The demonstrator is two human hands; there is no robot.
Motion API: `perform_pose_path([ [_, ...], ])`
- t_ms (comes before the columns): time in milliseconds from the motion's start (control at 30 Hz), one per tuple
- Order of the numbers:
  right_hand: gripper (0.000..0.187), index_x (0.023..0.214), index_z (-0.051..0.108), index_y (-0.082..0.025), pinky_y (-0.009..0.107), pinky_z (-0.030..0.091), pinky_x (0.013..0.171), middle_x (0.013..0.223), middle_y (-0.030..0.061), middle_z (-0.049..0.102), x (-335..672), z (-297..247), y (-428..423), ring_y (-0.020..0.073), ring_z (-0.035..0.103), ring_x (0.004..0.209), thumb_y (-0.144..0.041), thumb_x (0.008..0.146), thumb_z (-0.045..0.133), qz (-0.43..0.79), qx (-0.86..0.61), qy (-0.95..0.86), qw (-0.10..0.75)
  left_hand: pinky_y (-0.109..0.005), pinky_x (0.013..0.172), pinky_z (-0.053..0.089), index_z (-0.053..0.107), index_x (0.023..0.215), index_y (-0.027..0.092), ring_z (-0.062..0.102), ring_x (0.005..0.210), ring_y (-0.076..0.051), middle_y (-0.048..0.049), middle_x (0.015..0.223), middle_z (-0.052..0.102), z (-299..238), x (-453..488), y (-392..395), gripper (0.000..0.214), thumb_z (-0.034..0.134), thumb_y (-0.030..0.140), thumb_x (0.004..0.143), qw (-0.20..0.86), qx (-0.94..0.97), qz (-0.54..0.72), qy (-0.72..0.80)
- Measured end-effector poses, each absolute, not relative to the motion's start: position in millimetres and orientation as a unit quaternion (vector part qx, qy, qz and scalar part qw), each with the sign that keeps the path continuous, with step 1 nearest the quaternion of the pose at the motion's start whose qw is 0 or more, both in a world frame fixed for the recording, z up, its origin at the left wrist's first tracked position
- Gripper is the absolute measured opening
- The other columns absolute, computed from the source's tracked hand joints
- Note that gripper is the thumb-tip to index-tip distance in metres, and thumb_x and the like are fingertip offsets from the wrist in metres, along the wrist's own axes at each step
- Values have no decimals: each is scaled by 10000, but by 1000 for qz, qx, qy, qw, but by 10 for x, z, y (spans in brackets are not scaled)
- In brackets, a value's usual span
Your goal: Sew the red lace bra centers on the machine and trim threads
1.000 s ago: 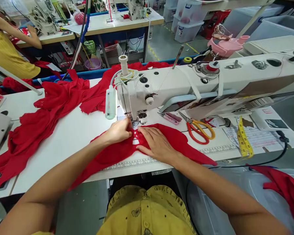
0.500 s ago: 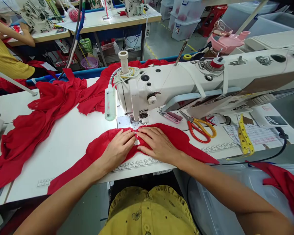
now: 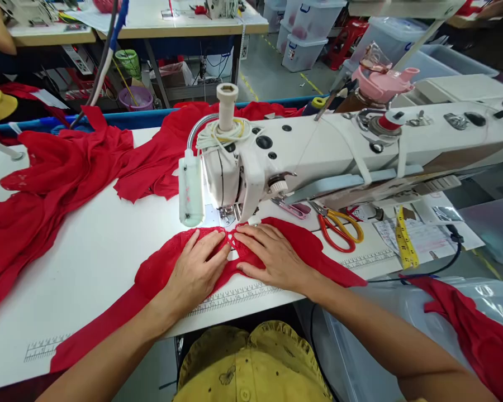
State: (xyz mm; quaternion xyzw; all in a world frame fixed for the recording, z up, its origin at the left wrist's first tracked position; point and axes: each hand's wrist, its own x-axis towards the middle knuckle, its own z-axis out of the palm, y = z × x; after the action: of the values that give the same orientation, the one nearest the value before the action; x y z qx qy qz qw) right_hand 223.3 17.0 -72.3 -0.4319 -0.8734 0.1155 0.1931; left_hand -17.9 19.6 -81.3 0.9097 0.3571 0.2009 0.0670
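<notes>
- At the bottom centre, the person's yellow top (image 3: pixel 245 368) was nearest
- In the middle of the frame, the left hand (image 3: pixel 199 268) lay palm down on a red garment piece (image 3: pixel 295 240), its grip unclosed, fingers a little apart
- Just right of it, the right hand (image 3: pixel 274 259) lay flat on the same piece, its grip also unclosed, thumb apart from the fingers
- The piece lay on the white bench (image 3: pixel 88 268), partly over a printed ruler (image 3: pixel 235 294)
- Right of centre were scissors (image 3: pixel 327 214) and a yellow tape (image 3: pixel 403 240)
- Beyond the hands stood the sewing machine (image 3: pixel 314 151)
- At upper left, more red cloth (image 3: pixel 67 178) lay heaped
- Clear bins (image 3: pixel 305 53) stood at the top
</notes>
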Motion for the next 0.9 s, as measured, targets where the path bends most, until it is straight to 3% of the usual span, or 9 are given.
perform_pose_path([
  [300, 524, 1386, 576, -166, 479, 416, 1111, 1391, 127, 600, 2223, -724, 176, 292, 529, 1269, -461, 953, 590, 107, -442, -872, 182, -591, 1135, 393, 576, 1376, 224, 540, 1321, -303, -154, 1412, 578, -817, -199, 203, 392, 492, 168, 997, 49, 918, 172, 355],
  [900, 587, 1461, 489, -161, 493, 377, 1156, 1478, 120, 530, 2220, -758, 169, 289, 478, 1338, -475, 969, 549, 105, -442, -874, 171, -602, 1129, 393, 606, 1354, 232, 543, 1317, -302, -157, 1402, 582, -817, -210, 208, 369, 504, 189, 1002, 45, 919, 168, 355],
])
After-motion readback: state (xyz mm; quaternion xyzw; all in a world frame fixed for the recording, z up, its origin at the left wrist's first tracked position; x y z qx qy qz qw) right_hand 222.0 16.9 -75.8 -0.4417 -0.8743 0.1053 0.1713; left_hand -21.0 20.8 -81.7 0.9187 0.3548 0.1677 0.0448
